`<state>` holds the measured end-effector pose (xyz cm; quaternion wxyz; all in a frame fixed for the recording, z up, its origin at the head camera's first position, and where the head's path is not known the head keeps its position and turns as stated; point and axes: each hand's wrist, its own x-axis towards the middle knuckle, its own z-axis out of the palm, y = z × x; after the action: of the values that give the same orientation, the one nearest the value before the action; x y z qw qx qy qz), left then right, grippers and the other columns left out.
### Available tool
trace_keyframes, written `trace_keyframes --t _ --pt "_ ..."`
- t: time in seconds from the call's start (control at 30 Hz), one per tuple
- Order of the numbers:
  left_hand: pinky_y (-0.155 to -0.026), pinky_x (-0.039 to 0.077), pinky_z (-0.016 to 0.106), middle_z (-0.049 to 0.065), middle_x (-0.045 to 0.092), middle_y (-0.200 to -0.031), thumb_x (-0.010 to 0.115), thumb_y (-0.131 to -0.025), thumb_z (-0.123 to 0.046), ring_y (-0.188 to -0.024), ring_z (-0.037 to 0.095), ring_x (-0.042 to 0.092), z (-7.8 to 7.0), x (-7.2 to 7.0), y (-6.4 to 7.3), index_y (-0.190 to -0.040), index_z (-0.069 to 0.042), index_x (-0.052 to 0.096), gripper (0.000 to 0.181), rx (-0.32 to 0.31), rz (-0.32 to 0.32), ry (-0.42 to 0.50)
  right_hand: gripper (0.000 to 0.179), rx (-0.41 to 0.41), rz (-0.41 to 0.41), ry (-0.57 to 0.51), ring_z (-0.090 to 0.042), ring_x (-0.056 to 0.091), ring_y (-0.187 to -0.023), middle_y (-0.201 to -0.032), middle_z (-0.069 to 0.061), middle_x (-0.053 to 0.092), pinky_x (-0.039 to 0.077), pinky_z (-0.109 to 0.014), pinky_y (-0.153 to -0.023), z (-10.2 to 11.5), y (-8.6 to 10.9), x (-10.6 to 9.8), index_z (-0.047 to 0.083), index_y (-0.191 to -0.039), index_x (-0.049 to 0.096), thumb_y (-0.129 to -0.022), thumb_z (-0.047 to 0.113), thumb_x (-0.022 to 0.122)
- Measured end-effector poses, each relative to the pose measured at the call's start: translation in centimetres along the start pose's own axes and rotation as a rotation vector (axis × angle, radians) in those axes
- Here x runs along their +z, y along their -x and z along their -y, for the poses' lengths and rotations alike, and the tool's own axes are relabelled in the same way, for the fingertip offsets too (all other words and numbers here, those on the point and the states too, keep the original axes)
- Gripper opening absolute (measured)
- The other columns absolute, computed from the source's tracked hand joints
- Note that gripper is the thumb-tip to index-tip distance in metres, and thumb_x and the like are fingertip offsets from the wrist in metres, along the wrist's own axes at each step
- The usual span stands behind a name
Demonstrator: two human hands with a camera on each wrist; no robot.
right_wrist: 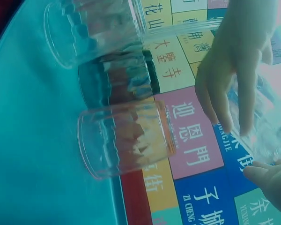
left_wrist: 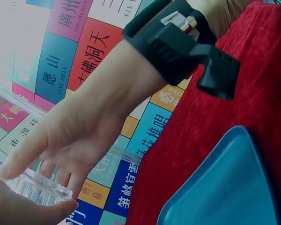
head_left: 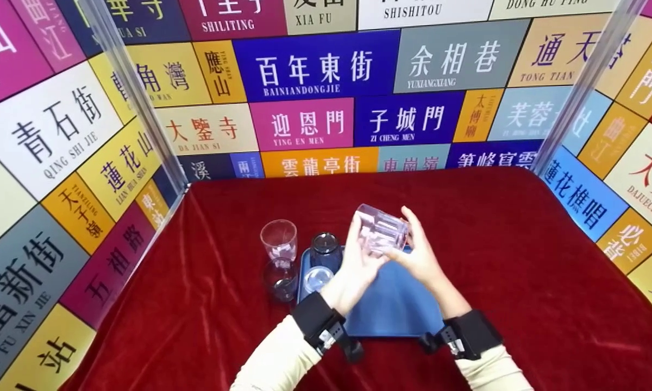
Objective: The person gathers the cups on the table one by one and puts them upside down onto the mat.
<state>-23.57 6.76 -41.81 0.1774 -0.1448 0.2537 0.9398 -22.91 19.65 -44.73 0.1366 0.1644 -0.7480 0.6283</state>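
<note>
Both hands hold a clear, faintly pink drinking glass (head_left: 383, 231), tipped on its side above the blue tray (head_left: 396, 304). My left hand (head_left: 356, 271) grips the glass's left end, while my right hand (head_left: 421, 258) has its right end between thumb and fingers. In the left wrist view the glass (left_wrist: 40, 190) shows a ribbed wall between the two hands. A dark glass (head_left: 326, 250) and a clear glass (head_left: 319, 279) stand at the tray's left side. The right wrist view also shows a dark glass (right_wrist: 119, 79) among clear ones.
Left of the tray, on the red cloth (head_left: 206, 293), are another clear glass (head_left: 279, 239) and a dark glass (head_left: 281, 279). Panels printed with signs (head_left: 315, 65) wall in the back and sides, with clear posts (head_left: 576, 81) at the corners.
</note>
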Motion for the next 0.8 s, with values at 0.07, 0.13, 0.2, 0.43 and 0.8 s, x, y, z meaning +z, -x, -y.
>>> trace_keyframes --t 0.07,0.13,0.2,0.43,0.8 --pt "-0.099 0.036 0.045 0.016 0.04 -0.134 0.05 -0.086 -0.049 -0.121 0.028 0.039 0.1 0.0 -0.1 -0.136 -0.002 0.035 0.071 0.001 0.004 -0.017 0.083 0.002 -0.012 0.011 -0.031 0.028 -0.127 -0.145 -0.021 0.023 0.018 -0.053 -0.108 0.0 0.0 0.3 -0.001 -0.142 0.021 -0.075 0.0 0.069" --pt "-0.097 0.038 0.043 0.016 0.042 -0.133 0.049 -0.086 -0.049 -0.118 0.028 0.041 0.2 0.0 -0.1 -0.135 -0.002 0.036 0.069 0.001 0.008 -0.027 0.082 0.009 -0.026 0.013 -0.028 0.028 -0.126 -0.145 -0.019 0.024 0.019 -0.052 -0.108 0.1 0.1 0.5 0.0 -0.142 0.023 -0.074 -0.001 0.07" --pt "-0.093 0.041 0.04 0.015 0.043 -0.131 0.048 -0.086 -0.05 -0.115 0.027 0.042 0.2 0.0 0.0 -0.135 -0.002 0.036 0.069 0.003 0.009 -0.031 0.083 0.016 -0.035 0.016 -0.028 0.029 -0.125 -0.144 -0.018 0.025 0.02 -0.051 -0.108 0.2 0.1 0.6 0.0 -0.142 0.024 -0.073 -0.002 0.071" --pt "-0.08 0.045 0.031 0.012 0.046 -0.124 0.048 -0.088 -0.048 -0.11 0.023 0.044 0.2 -0.3 0.1 -0.136 -0.002 0.035 0.067 0.005 0.021 -0.02 0.085 0.049 -0.038 0.046 -0.027 0.031 -0.124 -0.142 -0.022 0.028 0.026 -0.046 -0.106 1.8 0.6 0.9 -0.003 -0.14 0.025 -0.07 -0.004 0.074" --pt "-0.074 0.044 0.028 0.012 0.05 -0.119 0.047 -0.088 -0.048 -0.106 0.021 0.046 0.1 0.0 0.2 -0.133 -0.002 0.04 0.065 -0.001 0.044 -0.03 0.07 -0.009 -0.079 0.029 -0.004 0.046 -0.101 -0.126 -0.022 0.043 0.041 -0.013 -0.082 2.8 0.7 1.3 -0.008 -0.128 0.037 -0.068 -0.008 0.073"
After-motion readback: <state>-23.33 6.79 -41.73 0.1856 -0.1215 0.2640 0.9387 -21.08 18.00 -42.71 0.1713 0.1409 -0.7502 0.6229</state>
